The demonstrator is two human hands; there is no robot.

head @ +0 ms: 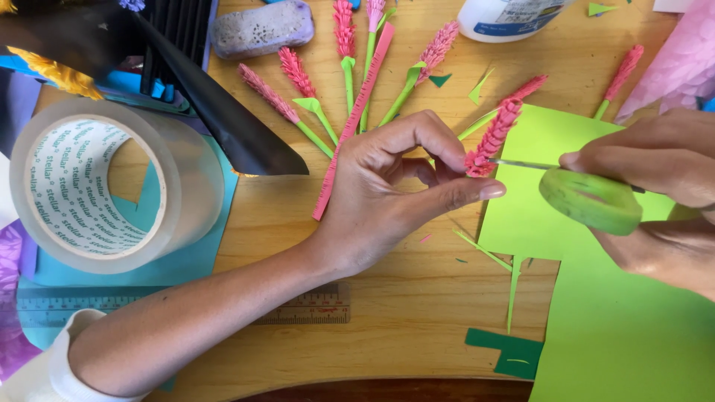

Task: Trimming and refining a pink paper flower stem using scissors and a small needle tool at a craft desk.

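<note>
My left hand (pixel 395 186) pinches the lower end of a pink fringed paper flower spike (pixel 493 138) between thumb and fingers, over a wooden table (pixel 387 298). My right hand (pixel 655 193) grips green-handled scissors (pixel 592 197), and their thin blade tip touches the base of the spike. A light green paper sheet (pixel 596 313) lies under both hands on the right. Several finished pink paper flowers with green stems (pixel 320 112) are fanned out on the table behind my left hand. A pink fringed paper strip (pixel 354 123) lies among them.
A large roll of clear tape (pixel 97 182) stands at left on blue paper (pixel 186 260). A ruler (pixel 313 307) lies under my left forearm. A purple sponge block (pixel 261 28), a white glue bottle (pixel 506 16), black paper (pixel 223 112) and green scraps (pixel 510 353) lie around.
</note>
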